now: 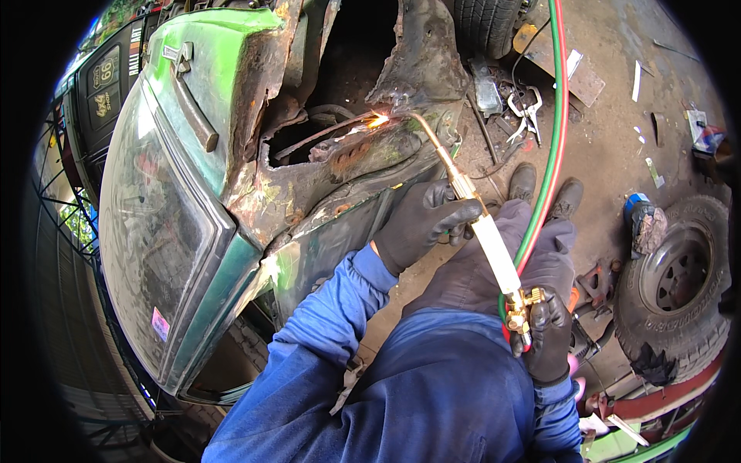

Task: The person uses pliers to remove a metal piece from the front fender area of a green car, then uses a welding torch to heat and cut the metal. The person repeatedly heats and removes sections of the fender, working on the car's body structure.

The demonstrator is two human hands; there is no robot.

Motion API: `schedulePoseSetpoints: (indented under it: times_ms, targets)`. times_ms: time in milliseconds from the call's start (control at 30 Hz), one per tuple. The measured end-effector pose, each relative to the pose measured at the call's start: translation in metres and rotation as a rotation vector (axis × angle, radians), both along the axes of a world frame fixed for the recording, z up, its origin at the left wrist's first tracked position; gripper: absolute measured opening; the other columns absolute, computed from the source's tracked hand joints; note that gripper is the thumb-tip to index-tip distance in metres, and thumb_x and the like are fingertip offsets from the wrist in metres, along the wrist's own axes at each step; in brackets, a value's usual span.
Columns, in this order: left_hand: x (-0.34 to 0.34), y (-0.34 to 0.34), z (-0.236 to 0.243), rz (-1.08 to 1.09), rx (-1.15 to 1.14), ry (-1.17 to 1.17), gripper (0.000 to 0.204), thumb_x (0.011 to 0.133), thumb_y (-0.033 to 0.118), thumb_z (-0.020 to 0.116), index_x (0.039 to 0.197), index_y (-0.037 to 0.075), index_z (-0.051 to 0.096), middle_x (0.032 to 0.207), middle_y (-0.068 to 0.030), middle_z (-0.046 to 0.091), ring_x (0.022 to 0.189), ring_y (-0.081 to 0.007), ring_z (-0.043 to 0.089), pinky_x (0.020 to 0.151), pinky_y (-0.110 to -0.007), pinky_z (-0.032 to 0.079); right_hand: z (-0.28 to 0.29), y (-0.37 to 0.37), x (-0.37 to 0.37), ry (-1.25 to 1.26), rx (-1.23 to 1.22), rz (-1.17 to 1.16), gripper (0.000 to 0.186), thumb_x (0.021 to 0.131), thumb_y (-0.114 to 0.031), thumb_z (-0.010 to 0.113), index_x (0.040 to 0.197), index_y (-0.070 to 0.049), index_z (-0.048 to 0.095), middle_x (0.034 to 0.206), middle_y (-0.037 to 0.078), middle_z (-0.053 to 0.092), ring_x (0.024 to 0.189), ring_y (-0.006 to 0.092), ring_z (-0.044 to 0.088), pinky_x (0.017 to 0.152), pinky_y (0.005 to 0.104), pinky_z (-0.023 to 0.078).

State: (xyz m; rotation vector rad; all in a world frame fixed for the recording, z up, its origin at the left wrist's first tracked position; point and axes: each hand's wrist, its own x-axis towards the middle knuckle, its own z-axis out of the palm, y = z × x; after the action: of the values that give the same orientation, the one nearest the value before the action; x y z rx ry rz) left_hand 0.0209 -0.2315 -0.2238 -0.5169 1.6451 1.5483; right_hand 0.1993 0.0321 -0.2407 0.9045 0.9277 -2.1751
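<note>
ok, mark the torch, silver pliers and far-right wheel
torch [495, 248]: head view, on its pale handle
silver pliers [528, 113]: head view, on the metal near the middle
far-right wheel [680, 272]: head view, on the dark rim

The car [247, 174] is on the left, the wheel [673, 274] lies on the floor [610, 174] to the right, and the torch [495, 251] sits between them in both hands [417, 224], with the clamp [527, 116] on the floor ahead of the boots [522, 182], left of the hoses [558, 116].
</note>
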Motion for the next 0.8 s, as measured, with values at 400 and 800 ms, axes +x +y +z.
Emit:
schedulePoseSetpoints:
  times_ms: [400,800]
  targets:
    - [0.001,-0.001,-0.001,0.027,0.018,0.0,0.028,0.103,0.028,0.08,0.104,0.0,0.078,0.084,-0.0037,0.073,0.069,-0.0079,0.064,0.063,-0.027,0.05,0.001,0.003,-0.002,0.002,-0.048,-0.003,0.051,0.114,-0.041,0.065,0.139,0.004,0.061,0.113,0.02,0.077,0.073,0.0176,0.076,0.047,0.0237,0.053]
    - [0.001,0.001,-0.004,0.083,0.019,-0.019,0.027,0.104,0.028,0.079,0.103,0.001,0.078,0.082,-0.002,0.072,0.069,-0.0071,0.063,0.064,-0.026,0.05,0.004,0.004,-0.013,0.016,-0.013,0.049,0.049,0.114,-0.047,0.063,0.126,0.0,0.061,0.09,0.014,0.076,0.052,0.0115,0.062,0.042,0.0232,0.046]
